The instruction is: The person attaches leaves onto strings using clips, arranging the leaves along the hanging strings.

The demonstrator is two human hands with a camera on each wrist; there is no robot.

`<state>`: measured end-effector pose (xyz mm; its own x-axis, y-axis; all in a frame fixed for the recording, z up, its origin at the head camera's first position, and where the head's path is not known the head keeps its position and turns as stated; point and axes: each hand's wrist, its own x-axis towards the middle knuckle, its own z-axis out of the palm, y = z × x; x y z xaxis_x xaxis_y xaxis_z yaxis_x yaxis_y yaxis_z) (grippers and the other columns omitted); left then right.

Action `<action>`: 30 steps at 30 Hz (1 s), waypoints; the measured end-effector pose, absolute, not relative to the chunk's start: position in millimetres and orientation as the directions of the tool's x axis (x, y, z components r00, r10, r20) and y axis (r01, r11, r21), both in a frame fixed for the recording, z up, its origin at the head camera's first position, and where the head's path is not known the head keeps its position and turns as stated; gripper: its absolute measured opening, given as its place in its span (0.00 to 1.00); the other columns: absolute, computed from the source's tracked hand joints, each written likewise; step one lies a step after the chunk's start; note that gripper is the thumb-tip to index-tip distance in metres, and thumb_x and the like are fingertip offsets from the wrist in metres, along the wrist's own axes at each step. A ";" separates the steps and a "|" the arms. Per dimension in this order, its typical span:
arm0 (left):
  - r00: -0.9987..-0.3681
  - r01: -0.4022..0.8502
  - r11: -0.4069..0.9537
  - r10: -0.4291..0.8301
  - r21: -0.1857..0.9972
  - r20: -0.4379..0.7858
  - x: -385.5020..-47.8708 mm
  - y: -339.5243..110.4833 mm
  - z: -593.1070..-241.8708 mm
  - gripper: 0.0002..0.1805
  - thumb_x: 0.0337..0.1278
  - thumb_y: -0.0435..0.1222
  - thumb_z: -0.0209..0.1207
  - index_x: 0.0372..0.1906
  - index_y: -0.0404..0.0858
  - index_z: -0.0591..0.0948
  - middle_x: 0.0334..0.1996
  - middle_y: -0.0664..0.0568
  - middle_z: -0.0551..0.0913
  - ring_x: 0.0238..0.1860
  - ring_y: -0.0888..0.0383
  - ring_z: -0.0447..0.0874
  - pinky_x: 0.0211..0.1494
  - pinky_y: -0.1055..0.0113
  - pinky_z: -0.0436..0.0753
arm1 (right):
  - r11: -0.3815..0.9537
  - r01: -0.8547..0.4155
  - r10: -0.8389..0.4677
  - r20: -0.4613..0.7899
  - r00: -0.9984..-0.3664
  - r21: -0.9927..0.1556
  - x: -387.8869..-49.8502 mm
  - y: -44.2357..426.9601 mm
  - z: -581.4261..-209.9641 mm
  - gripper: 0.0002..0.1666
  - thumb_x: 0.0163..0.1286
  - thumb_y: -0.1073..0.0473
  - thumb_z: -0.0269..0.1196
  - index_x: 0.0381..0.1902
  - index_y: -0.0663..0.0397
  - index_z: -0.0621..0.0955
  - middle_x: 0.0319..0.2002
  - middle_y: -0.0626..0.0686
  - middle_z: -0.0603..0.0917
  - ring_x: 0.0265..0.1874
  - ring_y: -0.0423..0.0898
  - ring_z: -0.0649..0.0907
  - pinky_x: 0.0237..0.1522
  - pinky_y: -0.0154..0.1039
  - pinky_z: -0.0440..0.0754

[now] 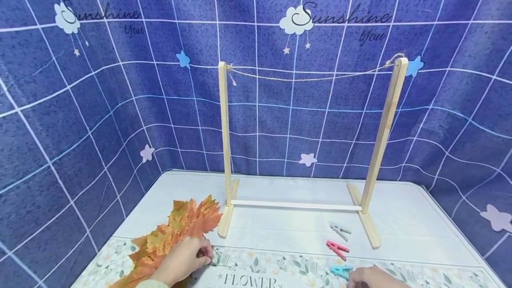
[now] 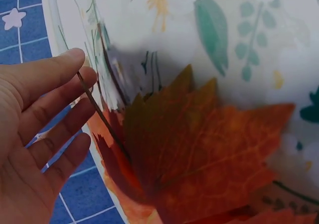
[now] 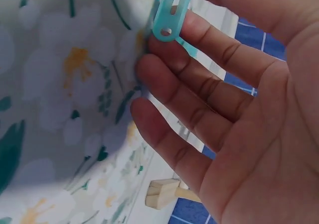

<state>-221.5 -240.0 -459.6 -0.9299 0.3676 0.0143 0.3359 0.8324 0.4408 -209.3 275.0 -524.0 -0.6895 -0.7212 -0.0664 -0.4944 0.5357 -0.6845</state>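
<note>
My left hand pinches a thin dark leaf stem between thumb and index finger. The stem runs to an orange maple leaf in the left wrist view. A pile of orange and yellow-green leaves lies beside and under that hand. At the lower right, my right hand holds one end of a teal clothespin with thumb and index finger; its other fingers are loosely bent in the right wrist view. A red clothespin and a grey clothespin lie farther back.
A wooden frame with two posts and a low white crossbar stands at the back of the table. Thin twine sags between the post tops. A floral cloth printed FLOWER covers the near edge. Behind hangs a blue gridded curtain.
</note>
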 end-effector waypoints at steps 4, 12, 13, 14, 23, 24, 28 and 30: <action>-0.930 0.338 0.839 0.369 0.426 0.010 -222.3 -240.8 -456.9 0.10 0.55 0.31 0.71 0.27 0.46 0.82 0.22 0.66 0.76 0.24 0.67 0.70 0.30 0.66 0.72 | 0.440 -0.545 -0.770 0.013 -0.638 -0.714 -206.8 272.5 -508.0 0.04 0.66 0.63 0.68 0.34 0.49 0.82 0.31 0.31 0.81 0.29 0.27 0.77 0.28 0.32 0.76; -0.903 0.399 0.791 0.426 0.464 0.051 -221.0 -246.1 -449.6 0.10 0.55 0.34 0.71 0.26 0.49 0.81 0.21 0.67 0.76 0.24 0.70 0.69 0.28 0.67 0.70 | 0.348 -0.466 -0.775 0.030 -0.631 -0.813 -199.5 267.8 -473.9 0.09 0.65 0.66 0.68 0.40 0.54 0.79 0.35 0.41 0.83 0.35 0.30 0.80 0.30 0.34 0.80; -0.897 0.413 0.781 0.437 0.469 0.063 -221.2 -246.9 -448.7 0.10 0.55 0.33 0.72 0.26 0.49 0.82 0.21 0.67 0.77 0.24 0.71 0.70 0.28 0.68 0.71 | 0.355 -0.461 -0.766 0.029 -0.642 -0.814 -198.0 266.8 -470.6 0.09 0.65 0.67 0.67 0.40 0.53 0.79 0.35 0.40 0.83 0.35 0.30 0.81 0.30 0.34 0.80; -0.892 0.422 0.772 0.447 0.476 0.066 -222.1 -247.6 -447.8 0.09 0.55 0.33 0.72 0.26 0.48 0.82 0.22 0.67 0.78 0.24 0.71 0.71 0.29 0.68 0.72 | 0.364 -0.461 -0.758 0.031 -0.651 -0.809 -196.8 265.3 -467.2 0.09 0.65 0.67 0.67 0.40 0.53 0.79 0.36 0.39 0.83 0.35 0.30 0.81 0.30 0.34 0.80; -0.895 0.410 0.765 0.443 0.496 0.056 -227.5 -249.9 -436.3 0.05 0.55 0.31 0.71 0.30 0.45 0.89 0.24 0.65 0.83 0.25 0.72 0.75 0.28 0.69 0.76 | 0.383 -0.577 -0.701 0.180 -0.690 -0.721 -194.3 253.7 -452.4 0.11 0.67 0.68 0.66 0.44 0.52 0.80 0.40 0.37 0.82 0.36 0.30 0.78 0.32 0.35 0.79; -0.894 0.414 0.764 0.444 0.495 0.062 -227.8 -249.7 -434.8 0.05 0.55 0.31 0.71 0.30 0.45 0.89 0.24 0.66 0.83 0.25 0.72 0.75 0.27 0.69 0.76 | 0.390 -0.576 -0.689 0.188 -0.700 -0.718 -194.3 253.1 -451.4 0.10 0.67 0.67 0.66 0.45 0.51 0.80 0.40 0.37 0.82 0.37 0.30 0.78 0.32 0.35 0.79; -0.887 0.429 0.751 0.455 0.501 0.078 -228.8 -248.2 -427.3 0.04 0.57 0.31 0.70 0.30 0.44 0.89 0.21 0.64 0.82 0.21 0.71 0.72 0.26 0.69 0.74 | 0.405 -0.615 -0.642 0.268 -0.718 -0.677 -193.8 250.1 -446.4 0.11 0.69 0.64 0.67 0.48 0.51 0.82 0.41 0.39 0.83 0.38 0.32 0.78 0.33 0.35 0.79; -0.885 0.431 0.744 0.459 0.510 0.078 -229.4 -247.6 -423.1 0.05 0.58 0.31 0.69 0.30 0.44 0.88 0.20 0.62 0.82 0.21 0.70 0.72 0.27 0.69 0.74 | 0.410 -0.635 -0.623 0.307 -0.719 -0.655 -193.7 248.6 -443.9 0.12 0.69 0.63 0.67 0.49 0.50 0.82 0.42 0.40 0.83 0.37 0.32 0.78 0.33 0.36 0.79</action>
